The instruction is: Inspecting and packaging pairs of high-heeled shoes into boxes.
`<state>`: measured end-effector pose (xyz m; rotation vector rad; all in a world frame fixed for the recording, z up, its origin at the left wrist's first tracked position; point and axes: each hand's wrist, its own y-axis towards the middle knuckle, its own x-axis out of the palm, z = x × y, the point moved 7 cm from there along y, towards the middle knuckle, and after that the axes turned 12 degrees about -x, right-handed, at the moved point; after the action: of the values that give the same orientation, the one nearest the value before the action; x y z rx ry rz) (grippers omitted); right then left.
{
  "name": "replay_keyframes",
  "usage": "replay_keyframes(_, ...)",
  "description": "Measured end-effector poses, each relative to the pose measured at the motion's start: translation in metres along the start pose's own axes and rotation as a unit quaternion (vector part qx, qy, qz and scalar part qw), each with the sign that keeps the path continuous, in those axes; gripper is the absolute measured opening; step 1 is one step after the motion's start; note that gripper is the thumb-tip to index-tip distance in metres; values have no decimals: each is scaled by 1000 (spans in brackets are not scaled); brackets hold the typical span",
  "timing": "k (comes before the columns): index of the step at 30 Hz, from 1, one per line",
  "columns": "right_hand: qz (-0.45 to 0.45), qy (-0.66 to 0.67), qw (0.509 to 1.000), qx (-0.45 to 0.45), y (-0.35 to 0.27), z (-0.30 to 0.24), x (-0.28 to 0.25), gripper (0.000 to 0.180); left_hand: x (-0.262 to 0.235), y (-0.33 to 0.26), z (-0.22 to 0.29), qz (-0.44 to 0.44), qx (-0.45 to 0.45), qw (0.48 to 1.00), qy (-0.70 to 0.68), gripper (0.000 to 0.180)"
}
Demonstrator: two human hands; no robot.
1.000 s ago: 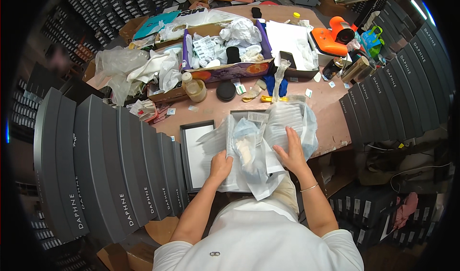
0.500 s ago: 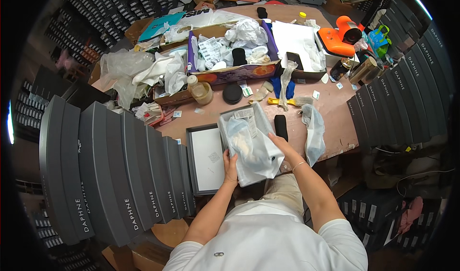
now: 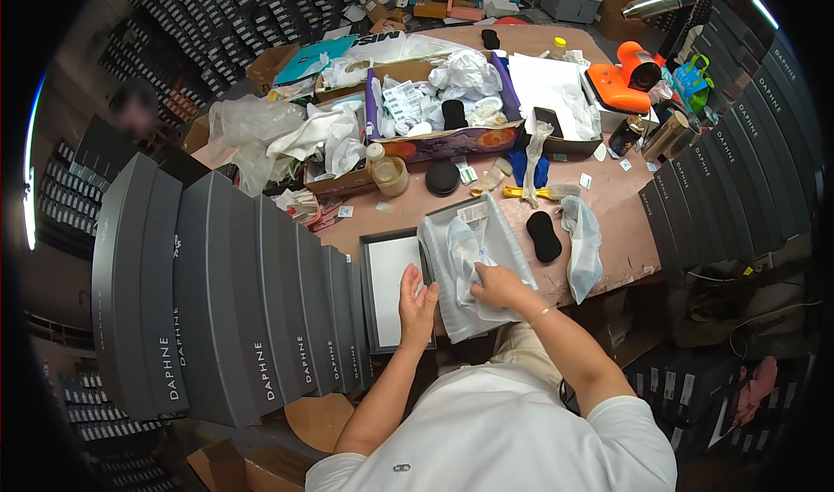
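A clear plastic bag with pale contents [image 3: 473, 262] lies across a shallow grey box on the brown table. My right hand [image 3: 497, 286] presses down on the bag's lower part, fingers curled on the plastic. My left hand [image 3: 418, 299] rests on the right edge of the open grey box with a white lining [image 3: 391, 288], right beside the bag, fingers together and flat. A black oval pad [image 3: 545, 236] and another crumpled clear bag [image 3: 585, 244] lie just right of the bag.
A row of tall grey boxes [image 3: 243, 301] stands at my left, another row [image 3: 730, 179] at the right. A purple carton with wrapped items [image 3: 443, 114], a tape roll [image 3: 388, 172], a black round lid [image 3: 443, 177] and an orange tool [image 3: 625, 79] crowd the far table.
The bag, earlier held up and spread in both hands, now lies down on the box. My left hand has let go and moved to the white-lined box; the second bag lies at the right.
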<state>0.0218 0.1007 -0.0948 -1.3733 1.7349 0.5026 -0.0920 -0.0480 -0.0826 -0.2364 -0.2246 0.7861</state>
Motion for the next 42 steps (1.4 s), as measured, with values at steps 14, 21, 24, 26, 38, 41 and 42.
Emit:
replay_keyframes(14,253,-132,915,-284,-70,-147,-12,38,-13,20,4,70,-214,854,-469,46)
replay_keyframes(21,426,89,878,-198,-118,-127,-144,43,-47,26,17,37,-166,870,-463,51)
replay_keyframes(24,196,470,859,-47,-71,-56,-112,37,-30,19,32,-16,-168,879,-446,50)
replay_keyframes(26,9,406,908,-103,-67,-73,-86,55,-25,14,36,-30,-164,894,-415,52)
replay_keyframes(38,48,606,792,-51,-106,-21,-72,31,-70,24,-19,-39,-170,953,-247,22)
replay_keyframes(41,1,429,898,-100,-114,-38,-101,35,-85,76,-20,40,-205,875,-437,31)
replay_keyframes(42,-7,376,922,-92,-119,-36,-103,33,-87,87,4,53,-160,876,-453,36)
